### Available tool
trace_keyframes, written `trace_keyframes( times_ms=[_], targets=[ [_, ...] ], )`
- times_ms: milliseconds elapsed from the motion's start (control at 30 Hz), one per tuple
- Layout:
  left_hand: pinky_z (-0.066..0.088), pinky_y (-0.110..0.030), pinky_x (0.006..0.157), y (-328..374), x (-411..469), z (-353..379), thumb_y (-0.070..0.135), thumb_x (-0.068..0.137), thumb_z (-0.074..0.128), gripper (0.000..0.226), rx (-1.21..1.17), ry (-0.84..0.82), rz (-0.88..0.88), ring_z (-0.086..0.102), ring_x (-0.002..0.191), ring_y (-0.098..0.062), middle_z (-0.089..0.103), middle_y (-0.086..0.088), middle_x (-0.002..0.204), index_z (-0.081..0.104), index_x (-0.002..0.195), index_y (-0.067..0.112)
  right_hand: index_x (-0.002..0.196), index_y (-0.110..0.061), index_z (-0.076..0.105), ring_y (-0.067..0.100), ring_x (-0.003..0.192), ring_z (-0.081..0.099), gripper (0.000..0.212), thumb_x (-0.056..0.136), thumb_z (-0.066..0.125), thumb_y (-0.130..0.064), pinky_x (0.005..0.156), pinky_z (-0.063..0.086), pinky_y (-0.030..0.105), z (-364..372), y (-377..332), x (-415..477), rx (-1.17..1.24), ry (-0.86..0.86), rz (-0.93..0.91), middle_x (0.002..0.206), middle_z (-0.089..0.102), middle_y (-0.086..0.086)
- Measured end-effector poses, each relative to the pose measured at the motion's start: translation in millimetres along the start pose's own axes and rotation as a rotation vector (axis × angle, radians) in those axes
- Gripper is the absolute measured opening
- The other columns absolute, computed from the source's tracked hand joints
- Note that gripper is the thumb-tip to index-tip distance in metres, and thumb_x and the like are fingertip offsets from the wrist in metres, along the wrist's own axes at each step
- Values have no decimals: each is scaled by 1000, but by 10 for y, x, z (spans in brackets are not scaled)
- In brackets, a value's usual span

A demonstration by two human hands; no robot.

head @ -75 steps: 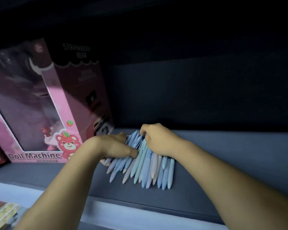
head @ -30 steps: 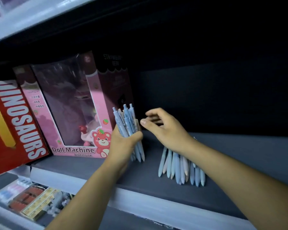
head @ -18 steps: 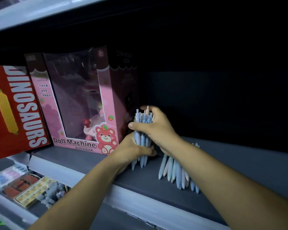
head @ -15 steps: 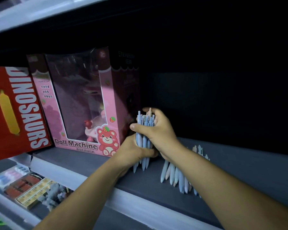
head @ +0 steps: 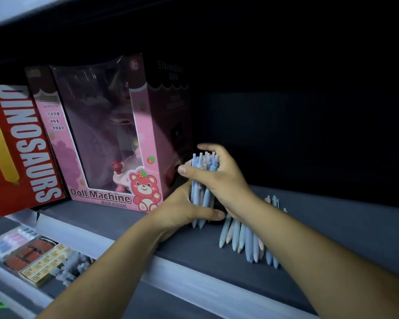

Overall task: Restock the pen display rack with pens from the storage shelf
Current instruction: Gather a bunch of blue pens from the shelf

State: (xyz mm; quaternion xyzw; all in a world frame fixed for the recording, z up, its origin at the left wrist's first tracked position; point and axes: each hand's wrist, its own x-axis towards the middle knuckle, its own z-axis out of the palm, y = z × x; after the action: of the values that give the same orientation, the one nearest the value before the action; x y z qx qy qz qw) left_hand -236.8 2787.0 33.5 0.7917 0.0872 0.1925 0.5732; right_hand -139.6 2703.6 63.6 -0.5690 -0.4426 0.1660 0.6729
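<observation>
Squeezing the pen bundle [head: 203, 178] with left hand [head: 182, 210] low and right hand [head: 224, 183] mid-barrel, fingers [head: 209, 148] curled round it, over the storage shelf [head: 332, 226] at three o'clock from the doll box [head: 115, 134], with light, slick barrels likely fanning unless gripped centrally.

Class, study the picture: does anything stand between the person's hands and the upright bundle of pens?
Nothing visible does: the left hand and right hand both grip the bundle of pens directly. The display rack is out of view.

Matt pastel plastic pens [head: 244, 238]; glossy cardboard box [head: 106, 134] with clear window
</observation>
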Motion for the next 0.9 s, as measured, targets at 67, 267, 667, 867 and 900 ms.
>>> trace_keyframes(
  times_ms=[67,267,667,867,900],
  targets=[
    [58,-47,97,-22,-1,-7,-9,74,83,57,-1,0,2,74,105,-28,76,-17,108,64,121,17,125,-22,56,12,101,72,62,74,90,-18,92,59,31,9,22,-49,12,-25,-6,110,74,2],
    [60,-36,81,-58,-1,17,-12,78,73,40,110,113,57,74,86,-18,77,-6,88,69,106,17,97,-8,64,9,83,72,27,79,84,-8,79,59,23,69,-16,-94,-7,63,-90,86,72,1],
    [60,-50,85,-118,48,25,-5,71,75,26,188,121,-45,75,88,-34,76,-18,89,70,97,-2,86,-9,60,6,72,67,25,77,83,-5,72,58,24,112,58,-13,-75,29,-15,76,67,-3],
    [55,-36,67,18,2,115,-5,77,67,19,112,182,56,63,70,-20,64,-12,77,59,91,4,108,10,63,23,77,74,31,85,77,-4,73,63,32,21,-160,-41,285,172,87,93,73,26],
    [60,-39,68,46,-6,148,-7,80,65,21,51,185,69,69,73,-26,68,-17,81,62,98,4,108,10,63,23,78,74,30,85,77,-4,74,62,33,2,-206,-48,284,166,75,94,73,27]
  ],
)
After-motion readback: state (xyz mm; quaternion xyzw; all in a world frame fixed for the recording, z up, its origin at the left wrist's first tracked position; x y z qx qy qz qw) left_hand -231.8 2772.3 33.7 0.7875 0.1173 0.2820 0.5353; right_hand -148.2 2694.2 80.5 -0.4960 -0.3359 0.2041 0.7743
